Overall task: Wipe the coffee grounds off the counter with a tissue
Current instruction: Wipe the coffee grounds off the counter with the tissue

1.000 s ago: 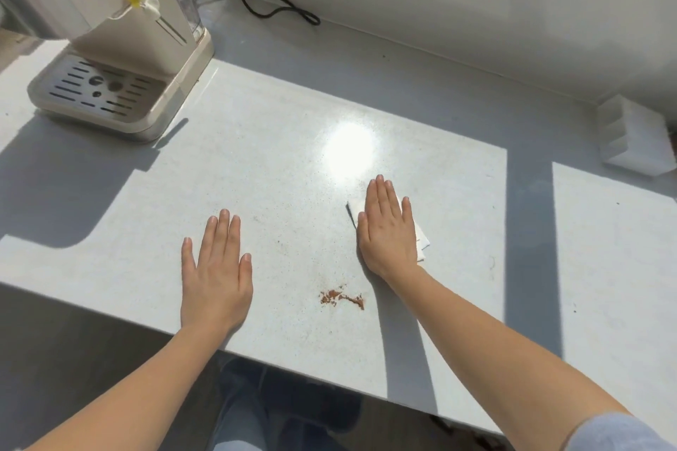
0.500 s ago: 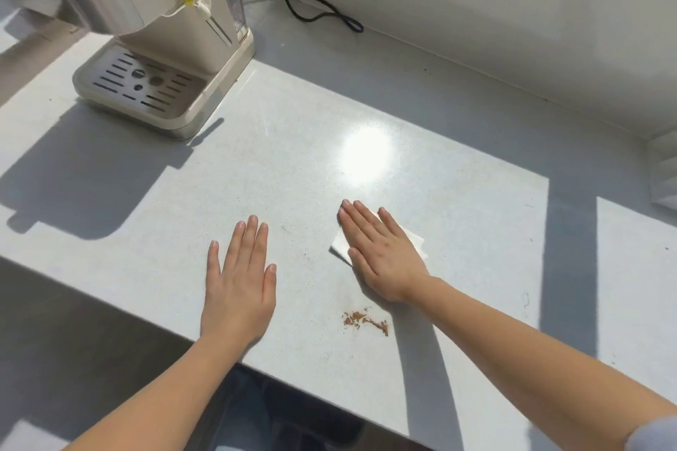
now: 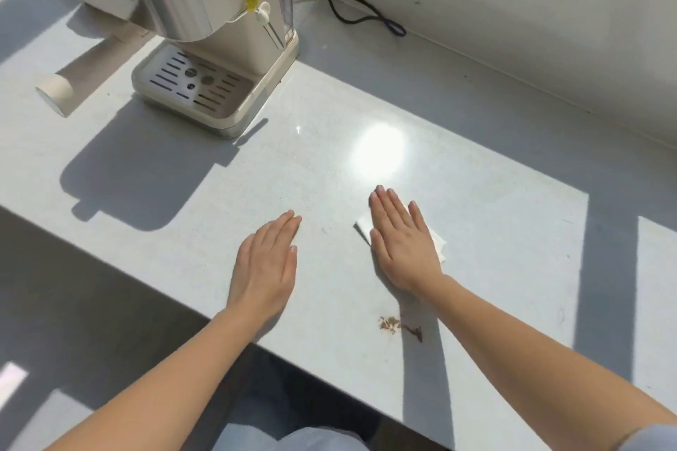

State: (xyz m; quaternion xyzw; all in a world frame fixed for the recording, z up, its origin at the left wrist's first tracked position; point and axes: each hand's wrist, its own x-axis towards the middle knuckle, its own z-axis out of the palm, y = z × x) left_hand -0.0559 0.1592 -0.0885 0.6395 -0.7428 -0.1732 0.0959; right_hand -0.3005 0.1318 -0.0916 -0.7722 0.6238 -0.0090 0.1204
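Observation:
A small patch of brown coffee grounds [image 3: 397, 325] lies on the pale grey counter [image 3: 513, 249], close to its front edge. My right hand [image 3: 401, 245] rests flat, fingers straight, on a folded white tissue [image 3: 440, 247], just behind the grounds. Only the tissue's left corner and right edge show from under the hand. My left hand [image 3: 265, 264] is to the left of the grounds, fingers straight and together, holding nothing and slightly tilted onto its outer edge.
A cream and steel coffee machine [image 3: 205, 11] with a drip tray [image 3: 198, 84] stands at the back left. A pale cylindrical handle [image 3: 58, 91] sticks out to its left. A black cable [image 3: 351, 11] runs along the white wall behind.
The view has shifted left, bringing more of the coffee machine into sight. My right hand stays on the tissue and has turned slightly. My left hand has tilted, its fingers closed together.

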